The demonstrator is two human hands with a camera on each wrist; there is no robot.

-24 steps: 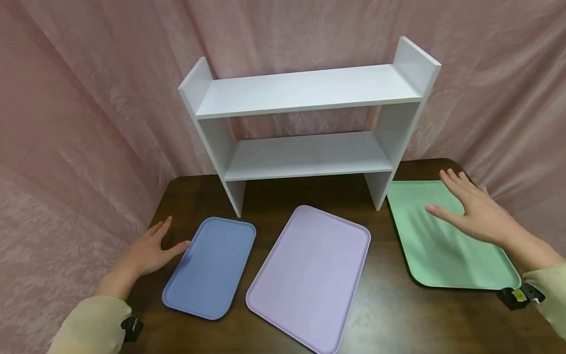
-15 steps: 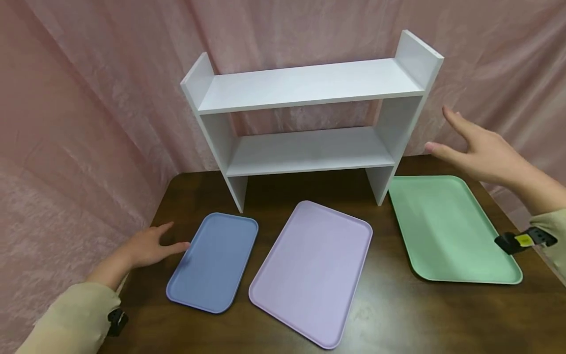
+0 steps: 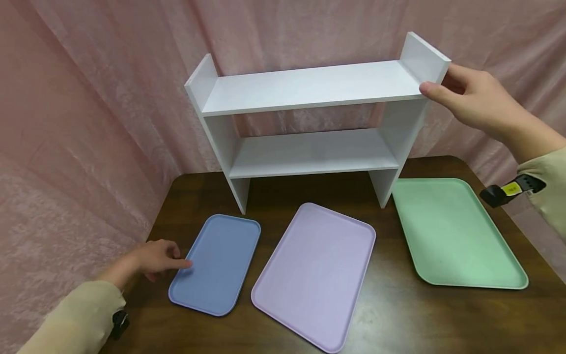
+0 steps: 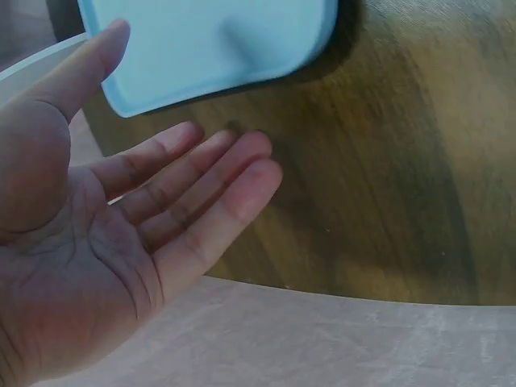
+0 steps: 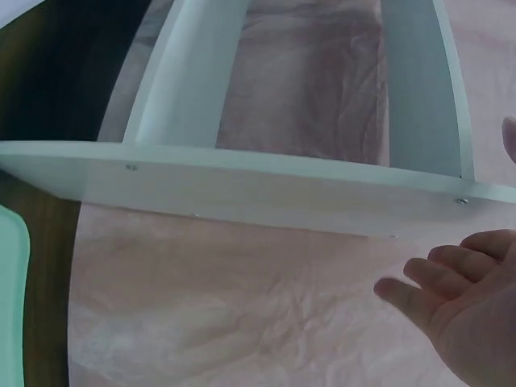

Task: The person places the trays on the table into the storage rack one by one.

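Note:
A white two-tier shelf stands at the back of the dark wooden table. My right hand is up at the top of its right side panel, thumb at the panel's front edge and fingers behind the outer face. In the right wrist view the fingers lie relaxed, a little off the panel. My left hand lies on the table beside the blue tray, fingertips at its left rim. The left wrist view shows the palm open and the thumb at the tray's corner.
A lilac tray lies in the middle of the table and a green tray at the right, both flat and bare. Pink cloth hangs behind and on both sides. The table's left edge runs just under my left hand.
My right hand rose from the green tray to the top of the shelf's right panel. My left hand drew back along the blue tray's left rim.

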